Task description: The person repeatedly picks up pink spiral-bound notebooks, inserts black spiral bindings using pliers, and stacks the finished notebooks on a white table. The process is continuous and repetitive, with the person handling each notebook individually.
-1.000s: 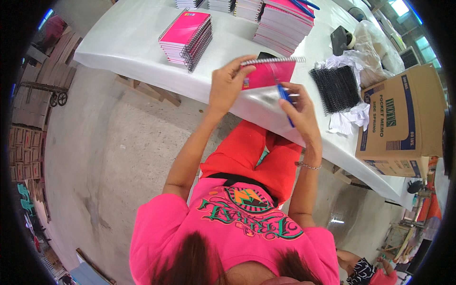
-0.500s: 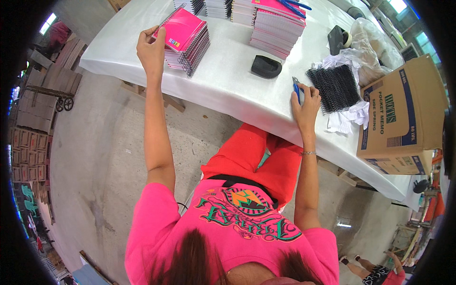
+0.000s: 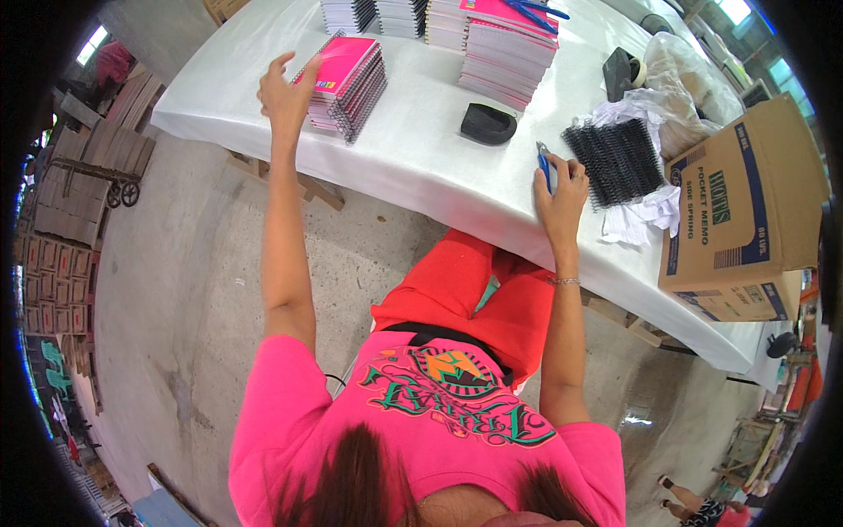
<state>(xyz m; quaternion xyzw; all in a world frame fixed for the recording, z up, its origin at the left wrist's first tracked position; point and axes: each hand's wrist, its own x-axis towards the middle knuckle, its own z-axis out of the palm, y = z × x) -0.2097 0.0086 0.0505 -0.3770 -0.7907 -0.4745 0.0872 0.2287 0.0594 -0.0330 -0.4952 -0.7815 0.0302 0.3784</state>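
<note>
My left hand (image 3: 288, 95) is open beside a stack of pink spiral notebooks (image 3: 348, 61), its fingers spread and the thumb close to the top cover; whether the thumb touches it I cannot tell. Metal coils run along the stack's right side. My right hand (image 3: 562, 198) rests at the table edge, closed around blue-handled cutting pliers (image 3: 543, 162) with the jaws pointing away from me. Just right of that hand lies a pile of black spiral coils (image 3: 615, 164) on crumpled white paper (image 3: 645, 215). Between the hands sits a black padded, rounded object (image 3: 488, 125).
A taller notebook stack (image 3: 505, 66) stands farther back with another blue-handled tool (image 3: 536, 12) on top. More notebooks (image 3: 401, 18) line the far side. On the right are a cardboard box (image 3: 729, 211), a clear plastic bag (image 3: 694, 79) and a tape dispenser (image 3: 622, 73).
My left hand has let go of the top notebook's corner and opened, and that notebook now lies flatter on its stack. My right hand still holds the pliers in nearly the same place.
</note>
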